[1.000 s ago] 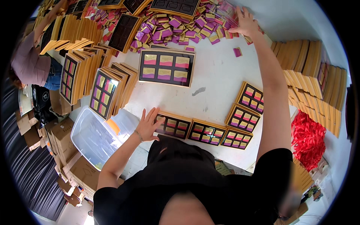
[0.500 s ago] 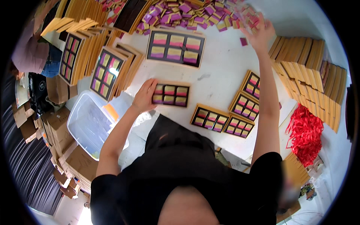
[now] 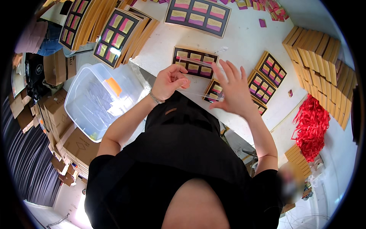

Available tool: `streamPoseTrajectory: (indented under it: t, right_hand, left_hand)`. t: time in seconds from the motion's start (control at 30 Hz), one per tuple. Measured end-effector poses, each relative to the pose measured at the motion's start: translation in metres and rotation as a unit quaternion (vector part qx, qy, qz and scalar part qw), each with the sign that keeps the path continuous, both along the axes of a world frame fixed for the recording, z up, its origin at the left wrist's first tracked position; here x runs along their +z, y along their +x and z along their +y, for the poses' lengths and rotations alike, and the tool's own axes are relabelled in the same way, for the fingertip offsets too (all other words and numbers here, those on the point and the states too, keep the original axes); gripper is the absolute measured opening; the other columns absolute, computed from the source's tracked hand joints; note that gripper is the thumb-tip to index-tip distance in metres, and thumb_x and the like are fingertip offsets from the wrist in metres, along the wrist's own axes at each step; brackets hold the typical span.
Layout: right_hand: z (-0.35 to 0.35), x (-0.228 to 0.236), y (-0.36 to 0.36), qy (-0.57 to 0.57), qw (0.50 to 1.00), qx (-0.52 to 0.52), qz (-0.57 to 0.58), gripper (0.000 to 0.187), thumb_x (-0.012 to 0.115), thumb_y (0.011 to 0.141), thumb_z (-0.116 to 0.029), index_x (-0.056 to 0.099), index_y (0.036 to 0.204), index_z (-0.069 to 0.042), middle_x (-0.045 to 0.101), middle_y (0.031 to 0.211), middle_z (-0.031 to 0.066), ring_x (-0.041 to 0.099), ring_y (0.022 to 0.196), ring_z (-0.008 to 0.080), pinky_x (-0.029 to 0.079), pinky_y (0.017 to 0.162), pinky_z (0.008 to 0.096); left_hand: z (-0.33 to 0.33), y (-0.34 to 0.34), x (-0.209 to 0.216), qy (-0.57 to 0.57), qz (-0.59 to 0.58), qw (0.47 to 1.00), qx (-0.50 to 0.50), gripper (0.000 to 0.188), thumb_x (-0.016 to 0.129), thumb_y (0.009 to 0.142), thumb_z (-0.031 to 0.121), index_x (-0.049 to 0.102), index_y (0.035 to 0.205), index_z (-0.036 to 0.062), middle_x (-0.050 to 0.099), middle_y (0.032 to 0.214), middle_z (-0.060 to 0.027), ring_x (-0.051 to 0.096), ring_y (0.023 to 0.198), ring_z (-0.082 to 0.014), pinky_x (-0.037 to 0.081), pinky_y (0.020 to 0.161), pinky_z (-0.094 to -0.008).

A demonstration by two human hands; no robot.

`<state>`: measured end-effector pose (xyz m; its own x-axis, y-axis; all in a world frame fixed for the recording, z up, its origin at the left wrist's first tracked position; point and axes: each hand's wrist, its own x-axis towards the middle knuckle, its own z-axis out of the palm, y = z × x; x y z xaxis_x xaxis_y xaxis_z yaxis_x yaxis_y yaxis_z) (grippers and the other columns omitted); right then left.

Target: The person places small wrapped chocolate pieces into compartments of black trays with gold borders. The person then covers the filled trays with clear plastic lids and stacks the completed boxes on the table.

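Observation:
In front of my body I have a clear plastic cover [image 3: 195, 92], hard to see except for its shiny edges. My left hand [image 3: 170, 81] is closed in a pinch at its left end. At the other end is my right hand [image 3: 235, 89], fingers spread and thumb stretched out; whether it touches the cover I cannot make out. Partly behind the cover lies a small box [image 3: 176, 52] of wrapped pink, purple and gold pieces. Another filled box [image 3: 213, 91] is partly hidden by my right hand. More small filled boxes [image 3: 270, 68] lie to the right.
A larger filled box [image 3: 198, 17] lies at the back, near loose wrapped pieces [image 3: 277, 10]. Box stacks stand at left [image 3: 116, 36] and right [image 3: 316, 57]. Red ribbon [image 3: 312, 126] is heaped at right. A translucent bin [image 3: 85, 103] with clear plastic inside stands left of the table.
My right hand has come back from the far right with the clear cover. My left hand has let go of the small box and pinches the cover. The view has shifted.

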<state>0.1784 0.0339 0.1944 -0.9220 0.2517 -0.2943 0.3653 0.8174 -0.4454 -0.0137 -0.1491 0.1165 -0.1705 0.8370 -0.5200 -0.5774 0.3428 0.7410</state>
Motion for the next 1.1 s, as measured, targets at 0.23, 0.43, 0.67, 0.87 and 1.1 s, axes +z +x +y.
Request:
streamPoseTrajectory:
  t: [0.23, 0.43, 0.67, 0.87, 1.1]
  right_hand:
    - [-0.019, -0.093, -0.022, 0.08, 0.995, -0.009, 0.05, 0.113, 0.09, 0.054, -0.034, 0.031, 0.15, -0.021, 0.037, 0.139, 0.0189, 0.04, 0.127, 0.0356, 0.037, 0.097, 0.0649]
    - [0.005, -0.113, -0.001, -0.018, 0.995, 0.005, 0.094, 0.111, 0.088, 0.055, -0.034, 0.033, 0.15, -0.017, 0.037, 0.138, 0.0207, 0.039, 0.127, 0.0384, 0.032, 0.104, 0.062]
    - [0.004, -0.091, 0.128, 0.059, 0.988, -0.093, 0.109, 0.109, 0.086, 0.06, -0.03, 0.03, 0.15, -0.008, 0.035, 0.141, 0.0248, 0.038, 0.126, 0.0425, 0.033, 0.102, 0.0551]
    - [-0.007, -0.086, 0.143, 0.13, 0.944, -0.232, 0.198, 0.115, 0.086, 0.064, -0.035, 0.02, 0.152, -0.003, 0.034, 0.141, 0.0256, 0.038, 0.126, 0.0425, 0.036, 0.098, 0.0519]
    - [-0.018, -0.092, 0.132, 0.066, 0.972, -0.191, 0.121, 0.105, 0.086, 0.058, -0.04, 0.038, 0.146, -0.008, 0.037, 0.137, 0.0241, 0.039, 0.125, 0.0436, 0.034, 0.101, 0.0544]
  left_hand:
    - [-0.002, -0.001, -0.051, -0.082, 0.359, 0.926, 0.081, 0.044, 0.067, 0.091, 0.018, 0.052, 0.127, -0.0021, 0.065, 0.112, -0.0146, 0.063, 0.101, -0.0207, 0.052, 0.081, -0.033]
    - [0.002, -0.02, -0.089, -0.062, 0.58, 0.81, 0.061, 0.053, 0.065, 0.089, 0.023, 0.049, 0.136, 0.0041, 0.052, 0.136, -0.0172, 0.05, 0.122, -0.0354, 0.043, 0.101, -0.0458]
    - [0.013, -0.019, -0.082, -0.059, 0.725, 0.681, -0.083, 0.068, 0.072, 0.081, 0.022, 0.044, 0.14, 0.0051, 0.043, 0.146, -0.0159, 0.039, 0.133, -0.0371, 0.035, 0.108, -0.0499]
    - [0.043, 0.083, -0.056, 0.198, 0.641, 0.634, -0.384, 0.101, 0.081, 0.068, 0.034, 0.029, 0.15, 0.0076, 0.038, 0.148, -0.0157, 0.036, 0.138, -0.0315, 0.019, 0.115, -0.0615]
    - [0.104, 0.033, -0.079, 0.163, 0.624, 0.608, -0.463, 0.118, 0.083, 0.064, 0.039, 0.014, 0.154, 0.0063, 0.04, 0.147, -0.0152, 0.032, 0.142, -0.0278, 0.019, 0.115, -0.062]
